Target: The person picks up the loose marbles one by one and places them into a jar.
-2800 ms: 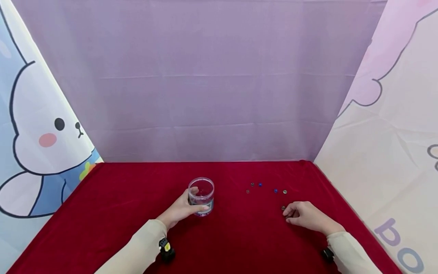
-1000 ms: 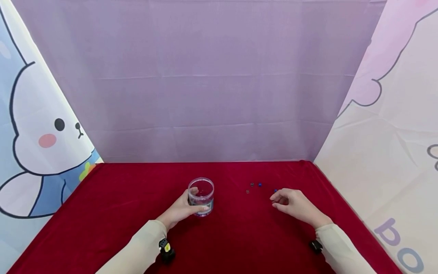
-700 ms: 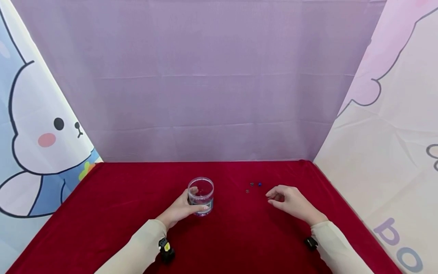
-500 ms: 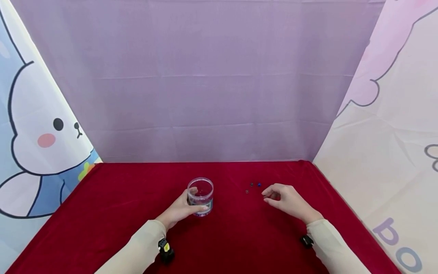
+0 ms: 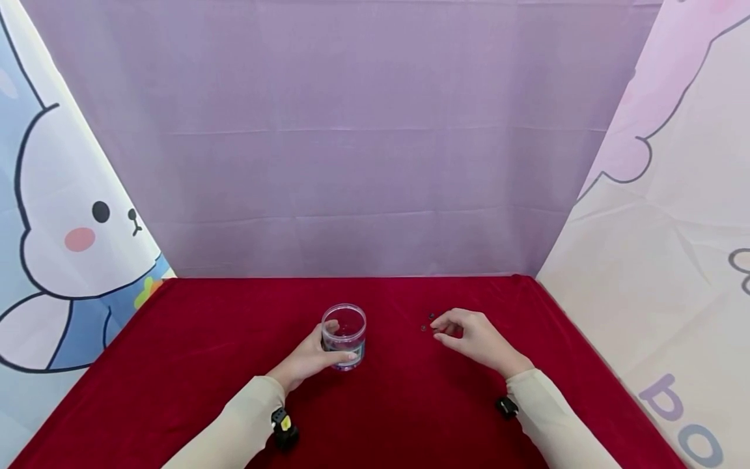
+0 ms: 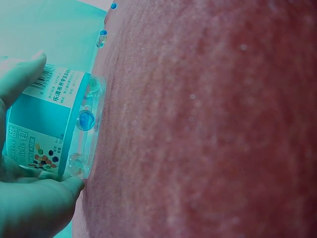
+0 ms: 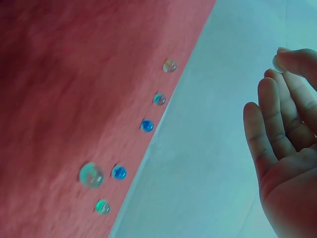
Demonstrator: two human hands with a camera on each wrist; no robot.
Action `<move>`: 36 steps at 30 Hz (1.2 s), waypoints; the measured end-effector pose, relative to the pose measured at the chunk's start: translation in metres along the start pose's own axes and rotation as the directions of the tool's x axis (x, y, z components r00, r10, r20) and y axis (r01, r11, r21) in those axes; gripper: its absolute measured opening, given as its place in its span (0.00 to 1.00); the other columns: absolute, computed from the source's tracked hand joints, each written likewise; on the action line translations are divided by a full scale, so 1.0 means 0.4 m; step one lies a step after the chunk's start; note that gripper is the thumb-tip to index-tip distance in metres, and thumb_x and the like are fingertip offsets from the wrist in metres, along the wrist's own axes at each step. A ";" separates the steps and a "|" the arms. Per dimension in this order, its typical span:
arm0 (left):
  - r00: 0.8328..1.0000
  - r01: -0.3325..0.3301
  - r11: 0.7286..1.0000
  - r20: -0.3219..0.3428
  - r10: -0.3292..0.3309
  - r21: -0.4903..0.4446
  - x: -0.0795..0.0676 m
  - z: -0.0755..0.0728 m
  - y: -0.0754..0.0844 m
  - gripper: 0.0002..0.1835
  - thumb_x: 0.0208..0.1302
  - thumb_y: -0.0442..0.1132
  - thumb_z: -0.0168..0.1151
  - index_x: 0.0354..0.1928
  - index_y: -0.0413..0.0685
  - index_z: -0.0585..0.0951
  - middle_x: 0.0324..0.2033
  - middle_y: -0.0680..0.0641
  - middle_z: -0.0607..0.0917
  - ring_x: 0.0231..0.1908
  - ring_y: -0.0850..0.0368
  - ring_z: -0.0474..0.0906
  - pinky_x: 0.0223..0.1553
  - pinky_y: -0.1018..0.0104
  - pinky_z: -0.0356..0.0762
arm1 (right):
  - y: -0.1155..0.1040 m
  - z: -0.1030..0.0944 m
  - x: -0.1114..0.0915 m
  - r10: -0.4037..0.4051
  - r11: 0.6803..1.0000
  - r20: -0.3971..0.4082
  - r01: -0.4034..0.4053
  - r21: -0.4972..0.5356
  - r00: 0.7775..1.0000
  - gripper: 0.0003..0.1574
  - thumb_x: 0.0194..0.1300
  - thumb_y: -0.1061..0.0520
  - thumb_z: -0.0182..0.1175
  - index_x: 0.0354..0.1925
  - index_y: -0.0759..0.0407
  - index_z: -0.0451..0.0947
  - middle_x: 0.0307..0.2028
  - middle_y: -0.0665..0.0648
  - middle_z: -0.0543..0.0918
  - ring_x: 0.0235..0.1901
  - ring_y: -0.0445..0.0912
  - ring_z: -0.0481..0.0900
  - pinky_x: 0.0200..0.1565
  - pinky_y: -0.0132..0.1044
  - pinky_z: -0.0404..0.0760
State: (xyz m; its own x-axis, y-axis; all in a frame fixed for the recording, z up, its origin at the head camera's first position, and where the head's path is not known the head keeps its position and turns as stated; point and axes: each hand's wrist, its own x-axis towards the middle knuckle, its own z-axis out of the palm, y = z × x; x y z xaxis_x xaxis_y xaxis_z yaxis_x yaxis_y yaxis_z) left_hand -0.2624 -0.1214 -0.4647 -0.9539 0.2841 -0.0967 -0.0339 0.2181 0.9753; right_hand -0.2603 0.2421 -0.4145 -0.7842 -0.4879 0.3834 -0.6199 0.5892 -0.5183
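My left hand [image 5: 313, 355] grips a clear round plastic jar [image 5: 350, 312] around its side, thumb across the front. In the left wrist view, the jar's printed label [image 6: 37, 116] faces the camera, and a blue glass marble [image 6: 86, 120] shows low inside. Over the cloth right of the jar is my right hand [image 5: 474, 335]. In the right wrist view its thumb and a fingertip pinch a small pale marble [image 7: 278, 63], while the other fingers [image 7: 270, 99] stay extended. On the cloth near it lie several marbles [image 7: 146, 125], blue and clear; the head view shows only two, the hand covering the others.
Red velvet cloth [image 5: 375, 417] covers the table. A mauve curtain [image 5: 351, 143] hangs along its back edge. Cartoon-printed sheets stand at the left [image 5: 82, 195] and right [image 5: 644, 293]. The row of marbles sits toward the back right of the table.
From the front right, my right hand has moved left and away from me, passing over the marbles toward the jar; it now hides the blue ones. The left hand and jar stay put.
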 end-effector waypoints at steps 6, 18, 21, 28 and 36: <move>1.000 0.001 1.000 -0.009 -0.001 0.008 0.001 0.002 -0.001 0.53 0.55 0.50 0.78 0.76 0.44 0.57 0.72 0.42 0.63 0.67 0.42 0.62 0.61 0.41 0.69 | -0.020 0.017 0.027 -0.024 1.000 -0.005 0.024 0.018 1.000 0.13 0.63 0.59 0.71 0.46 0.50 0.85 0.40 0.42 0.84 0.35 0.37 0.79 0.37 0.33 0.80; 1.000 0.000 1.000 -0.006 0.000 0.023 -0.002 0.002 0.001 0.53 0.55 0.50 0.78 0.76 0.44 0.57 0.72 0.41 0.63 0.67 0.41 0.61 0.62 0.39 0.68 | -0.068 0.052 0.080 -0.032 0.999 -0.013 0.032 0.038 0.999 0.13 0.63 0.57 0.71 0.47 0.47 0.84 0.39 0.40 0.81 0.35 0.37 0.78 0.39 0.42 0.83; 1.000 0.001 1.000 -0.005 -0.001 0.024 -0.002 0.002 0.002 0.53 0.55 0.50 0.78 0.76 0.44 0.56 0.72 0.41 0.63 0.67 0.41 0.61 0.62 0.40 0.68 | -0.077 0.059 0.092 -0.034 0.998 -0.010 0.034 0.044 0.999 0.14 0.64 0.57 0.71 0.48 0.46 0.84 0.39 0.39 0.81 0.35 0.37 0.78 0.39 0.38 0.82; 1.000 0.002 1.000 -0.005 -0.002 0.022 -0.002 0.002 0.001 0.52 0.55 0.50 0.77 0.76 0.45 0.57 0.72 0.41 0.63 0.67 0.42 0.61 0.62 0.40 0.68 | -0.089 0.073 0.112 -0.055 0.996 -0.011 0.056 0.072 0.998 0.13 0.64 0.56 0.70 0.48 0.47 0.84 0.40 0.40 0.82 0.36 0.37 0.79 0.40 0.43 0.83; 1.000 0.009 1.000 -0.009 -0.008 0.016 0.000 0.003 0.000 0.53 0.55 0.50 0.78 0.76 0.44 0.57 0.72 0.41 0.63 0.67 0.41 0.61 0.62 0.39 0.68 | -0.108 0.086 0.139 -0.085 0.993 -0.016 0.086 0.080 0.996 0.13 0.65 0.56 0.70 0.48 0.48 0.84 0.41 0.42 0.83 0.36 0.36 0.79 0.40 0.42 0.83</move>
State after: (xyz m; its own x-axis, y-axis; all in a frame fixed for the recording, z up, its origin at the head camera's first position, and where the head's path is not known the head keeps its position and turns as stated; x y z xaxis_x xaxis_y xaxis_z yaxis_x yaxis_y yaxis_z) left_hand -0.2622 -0.1204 -0.4650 -0.9561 0.2742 -0.1032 -0.0373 0.2355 0.9712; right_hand -0.2760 0.1673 -0.3971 -0.7289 -0.5257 0.4386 -0.6810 0.4915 -0.5428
